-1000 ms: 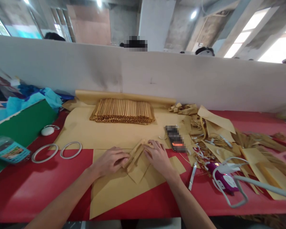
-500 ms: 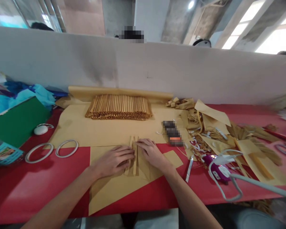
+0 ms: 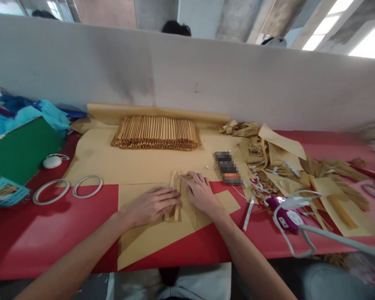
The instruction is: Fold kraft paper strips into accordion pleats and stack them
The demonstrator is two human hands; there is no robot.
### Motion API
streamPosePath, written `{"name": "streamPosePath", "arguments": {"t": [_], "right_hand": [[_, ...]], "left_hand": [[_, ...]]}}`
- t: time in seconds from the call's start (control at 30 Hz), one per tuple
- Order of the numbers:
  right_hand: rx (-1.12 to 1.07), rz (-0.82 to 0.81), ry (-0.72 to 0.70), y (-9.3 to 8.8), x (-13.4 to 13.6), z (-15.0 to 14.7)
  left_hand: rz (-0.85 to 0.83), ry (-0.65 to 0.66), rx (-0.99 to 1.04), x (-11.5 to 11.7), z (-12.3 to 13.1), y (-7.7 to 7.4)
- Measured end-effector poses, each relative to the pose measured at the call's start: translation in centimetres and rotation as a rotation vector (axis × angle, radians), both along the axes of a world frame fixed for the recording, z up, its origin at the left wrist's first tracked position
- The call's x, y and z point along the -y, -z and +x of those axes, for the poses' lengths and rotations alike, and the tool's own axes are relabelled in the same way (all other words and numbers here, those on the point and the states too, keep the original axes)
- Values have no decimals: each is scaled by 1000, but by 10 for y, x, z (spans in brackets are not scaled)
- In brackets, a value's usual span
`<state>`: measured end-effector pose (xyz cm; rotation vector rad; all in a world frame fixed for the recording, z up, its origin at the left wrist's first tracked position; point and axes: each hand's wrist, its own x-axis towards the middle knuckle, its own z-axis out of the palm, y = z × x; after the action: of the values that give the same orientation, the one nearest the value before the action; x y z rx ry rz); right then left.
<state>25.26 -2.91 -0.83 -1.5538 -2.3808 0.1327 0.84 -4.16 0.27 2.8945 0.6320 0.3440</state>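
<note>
A folded piece of brown kraft paper [image 3: 176, 214] with narrow raised pleats lies in front of me on a larger brown sheet [image 3: 137, 246]. My left hand [image 3: 159, 203] rests flat across its left pleats, fingers stretched to the right. On the other side, my right hand [image 3: 200, 191] touches the far end of the right pleat with an extended index finger, the other fingers slightly bent. Beyond both hands stands a long stack of pleated brown paper [image 3: 158, 133], on a wide kraft sheet [image 3: 100, 160].
Two white rings [image 3: 87, 186] and a white tape measure [image 3: 52, 161] lie left, near a bottle [image 3: 6, 191] and green board [image 3: 25, 154]. To the right are a blurred dark object [image 3: 227, 168], a cutter knife [image 3: 248, 213], a purple power strip [image 3: 286, 214] and paper scraps [image 3: 281, 139].
My right hand has shifted slightly along the fold, its index finger now more separate from the others. My left hand stays on the pleats. The view has tilted down a little.
</note>
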Motion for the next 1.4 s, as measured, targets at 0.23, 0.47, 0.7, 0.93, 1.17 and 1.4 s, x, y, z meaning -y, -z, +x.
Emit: {"name": "streamPosePath", "arguments": {"t": [0.23,0.47,0.7,0.93,1.17,1.4], "right_hand": [[115,34,-7,-4,-2,-1],[181,26,14,-5,-1,-2],[173,28,20,-4,-2,-2],[146,40,21,-3,-1,-1],[131,41,23,-3,-1,-2],[136,40,29,-1,-2,-1]], "left_hand": [[14,39,-47,0,-1,-1],[44,103,-65,5,-4,-2],[76,111,-98,5,-6,-1],[64,111,-38,5,-6,-1],[47,112,-68,6,-2,-7],[52,120,-35,6,-1,-7]]}}
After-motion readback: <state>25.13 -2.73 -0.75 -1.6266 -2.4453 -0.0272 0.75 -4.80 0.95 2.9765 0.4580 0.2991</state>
